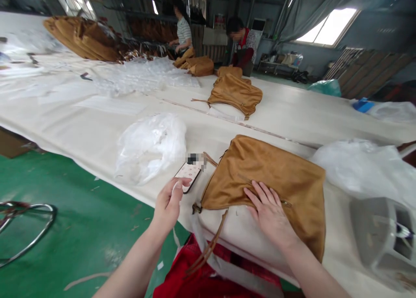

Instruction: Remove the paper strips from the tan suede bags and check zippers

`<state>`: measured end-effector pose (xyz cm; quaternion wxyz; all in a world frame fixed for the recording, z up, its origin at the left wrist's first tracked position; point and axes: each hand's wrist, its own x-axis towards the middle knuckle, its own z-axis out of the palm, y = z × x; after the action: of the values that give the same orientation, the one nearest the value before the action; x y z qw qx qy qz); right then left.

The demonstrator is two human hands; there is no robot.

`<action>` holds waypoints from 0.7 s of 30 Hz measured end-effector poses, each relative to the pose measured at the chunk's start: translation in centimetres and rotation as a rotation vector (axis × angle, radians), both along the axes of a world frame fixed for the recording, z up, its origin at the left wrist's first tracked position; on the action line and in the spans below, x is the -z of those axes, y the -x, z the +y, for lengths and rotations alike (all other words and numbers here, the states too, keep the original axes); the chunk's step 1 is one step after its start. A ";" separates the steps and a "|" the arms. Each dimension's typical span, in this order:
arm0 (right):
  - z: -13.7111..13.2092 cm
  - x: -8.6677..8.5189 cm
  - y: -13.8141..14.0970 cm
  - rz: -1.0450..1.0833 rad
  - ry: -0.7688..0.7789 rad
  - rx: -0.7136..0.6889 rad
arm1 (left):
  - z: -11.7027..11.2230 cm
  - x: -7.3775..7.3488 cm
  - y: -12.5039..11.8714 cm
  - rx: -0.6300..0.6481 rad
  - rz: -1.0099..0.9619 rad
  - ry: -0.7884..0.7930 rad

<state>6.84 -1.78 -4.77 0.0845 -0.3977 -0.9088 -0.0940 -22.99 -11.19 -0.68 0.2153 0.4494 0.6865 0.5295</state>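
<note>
A tan-brown handbag (260, 163) lies flat on the table in front of me, with a zipper on its upper face. My right hand (269, 209) rests on it, fingers stretched out and palm down. My left hand (169, 200) is closed in a pinch at the left of the bag. Something small and white shows at its fingertips, too little to name. Just beyond those fingers lies a phone (189, 173) in a light patterned case; I cannot tell whether they touch it. Brown tassel cords (211, 246) and a pale wrapped strap (224, 267) hang over the near edge.
Crumpled clear plastic (152, 148) lies left of the phone, more plastic (360, 168) at the right. A grey plastic holder (373, 241) stands at the near right. Another brown bag (235, 92) lies farther back. Two people (184, 31) work across the table (107, 133).
</note>
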 end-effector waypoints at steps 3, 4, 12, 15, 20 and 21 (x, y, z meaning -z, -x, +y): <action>2.4 0.3 -1.4 0.011 -0.033 0.056 | 0.1 -0.2 -1.0 0.147 -0.258 0.002; 2.8 0.3 -1.8 0.018 -0.038 0.072 | 0.2 -0.3 -1.4 0.189 -0.358 0.001; -2.3 -2.9 2.4 0.241 0.338 0.245 | -0.5 -0.2 -3.0 0.372 -0.703 0.100; -3.6 -3.3 5.9 0.158 0.514 0.422 | -0.5 -0.2 -2.6 0.379 -0.341 0.133; -3.6 -3.1 9.3 -0.028 0.368 0.411 | 3.3 -1.7 -2.1 0.294 0.583 0.045; -3.6 -3.1 9.4 -0.053 0.356 0.380 | 4.5 -2.1 -2.5 0.342 0.691 0.037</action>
<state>-2.54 -5.42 -1.66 -0.0295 -0.5671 -0.8220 0.0428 -20.50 -6.69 1.43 0.0646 0.7054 0.6432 0.2906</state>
